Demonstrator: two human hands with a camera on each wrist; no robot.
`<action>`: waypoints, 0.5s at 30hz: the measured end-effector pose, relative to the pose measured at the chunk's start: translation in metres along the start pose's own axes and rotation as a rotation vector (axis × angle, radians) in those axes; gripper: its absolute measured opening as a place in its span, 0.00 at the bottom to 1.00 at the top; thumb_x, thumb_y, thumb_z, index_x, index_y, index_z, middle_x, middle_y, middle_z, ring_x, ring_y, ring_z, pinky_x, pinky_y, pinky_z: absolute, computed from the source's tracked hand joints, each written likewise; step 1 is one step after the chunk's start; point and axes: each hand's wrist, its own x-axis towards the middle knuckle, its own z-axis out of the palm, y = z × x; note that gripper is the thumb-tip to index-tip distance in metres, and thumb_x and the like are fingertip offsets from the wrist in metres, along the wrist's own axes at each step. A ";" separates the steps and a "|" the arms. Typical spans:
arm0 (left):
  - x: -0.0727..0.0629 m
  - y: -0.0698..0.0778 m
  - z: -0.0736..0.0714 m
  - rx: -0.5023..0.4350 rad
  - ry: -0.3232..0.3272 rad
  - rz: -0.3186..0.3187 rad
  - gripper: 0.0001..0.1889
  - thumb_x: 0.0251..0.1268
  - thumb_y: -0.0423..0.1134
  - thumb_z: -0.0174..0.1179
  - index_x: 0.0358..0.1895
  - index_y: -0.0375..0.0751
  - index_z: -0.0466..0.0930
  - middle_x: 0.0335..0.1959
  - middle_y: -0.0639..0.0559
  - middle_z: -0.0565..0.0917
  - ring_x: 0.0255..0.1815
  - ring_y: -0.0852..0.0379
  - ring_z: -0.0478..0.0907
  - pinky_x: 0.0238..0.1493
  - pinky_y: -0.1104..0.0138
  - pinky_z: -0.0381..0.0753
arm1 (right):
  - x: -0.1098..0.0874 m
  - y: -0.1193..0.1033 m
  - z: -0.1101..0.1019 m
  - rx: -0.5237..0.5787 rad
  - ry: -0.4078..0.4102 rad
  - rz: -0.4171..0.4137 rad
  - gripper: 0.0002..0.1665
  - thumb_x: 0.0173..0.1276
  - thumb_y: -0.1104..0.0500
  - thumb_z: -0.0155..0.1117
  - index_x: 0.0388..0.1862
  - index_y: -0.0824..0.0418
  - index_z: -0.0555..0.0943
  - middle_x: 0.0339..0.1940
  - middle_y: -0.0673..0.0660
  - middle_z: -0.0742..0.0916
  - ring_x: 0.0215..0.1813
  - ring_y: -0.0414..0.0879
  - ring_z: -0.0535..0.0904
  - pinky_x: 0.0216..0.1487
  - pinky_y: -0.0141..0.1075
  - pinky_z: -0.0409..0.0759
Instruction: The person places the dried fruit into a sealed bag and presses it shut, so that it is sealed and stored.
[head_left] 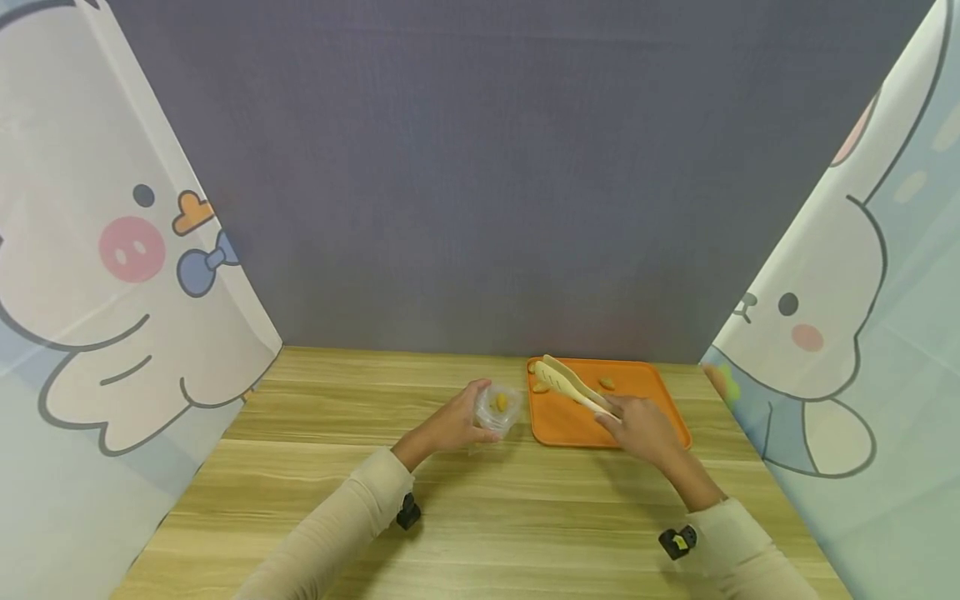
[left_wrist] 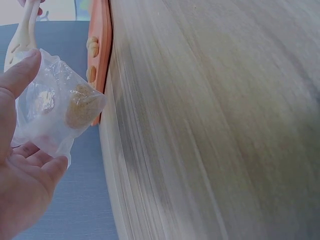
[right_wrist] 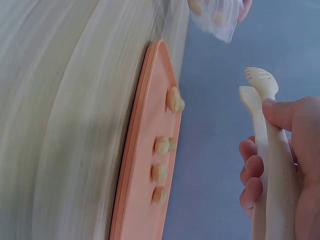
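My left hand (head_left: 457,421) grips a clear plastic bag (left_wrist: 47,95) between thumb and fingers. A tan, lumpy snack-like piece (left_wrist: 82,107) shows through its side. In my right hand (head_left: 645,429) is a pair of cream plastic tongs (head_left: 570,387), with fingers and thumb wrapped about the arms. The tong tips sit slightly apart with nothing between them, over the left part of an orange tray (head_left: 566,429), pointing toward the bag's side. Several similar tan pieces (right_wrist: 160,145) lie on the tray.
The tray rests on a wood-grain table (head_left: 315,492), near its back edge and right of the bag. A grey panel (head_left: 480,183) rises behind the table. Cartoon-printed sheets (head_left: 825,275) stand along both sides.
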 end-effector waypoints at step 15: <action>-0.002 0.000 -0.001 0.012 0.009 0.004 0.54 0.57 0.49 0.76 0.80 0.35 0.51 0.67 0.38 0.73 0.59 0.49 0.77 0.60 0.54 0.78 | -0.005 0.029 0.007 -0.080 -0.025 0.038 0.28 0.72 0.51 0.67 0.59 0.72 0.82 0.46 0.69 0.89 0.32 0.52 0.85 0.38 0.53 0.83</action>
